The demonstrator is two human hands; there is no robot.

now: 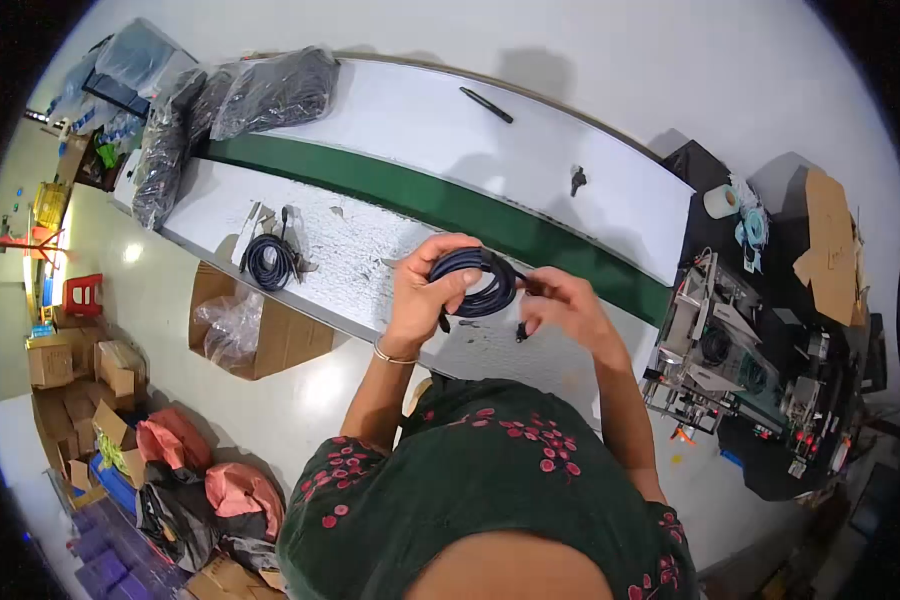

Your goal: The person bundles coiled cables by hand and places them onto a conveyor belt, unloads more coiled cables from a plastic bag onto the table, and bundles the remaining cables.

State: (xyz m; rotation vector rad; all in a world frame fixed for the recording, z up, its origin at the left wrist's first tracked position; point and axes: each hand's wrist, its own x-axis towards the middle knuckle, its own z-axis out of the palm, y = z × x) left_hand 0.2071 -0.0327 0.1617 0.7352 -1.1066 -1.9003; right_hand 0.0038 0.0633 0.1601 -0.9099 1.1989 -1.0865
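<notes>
A coiled dark cable (pixel 500 291) is held above the white bench, gripped by my left hand (pixel 420 290) with the thumb across the loops. On the coil's other side, my right hand (pixel 577 312) has its fingers closed around a loose length of the same cable. A small black connector (pixel 521 332) shows just below those fingers; the right fingertips are slightly blurred. To the left on the bench lies a second coiled cable (pixel 268 262), with its end sticking up.
A green strip (pixel 370 185) runs along the white bench. Plastic-wrapped dark bundles (pixel 275 95) lie at its left end. A black pen (pixel 486 104) and a small black part (pixel 578 180) are farther back. Machinery (pixel 715 345) stands right; an open carton (pixel 295 340) is below left.
</notes>
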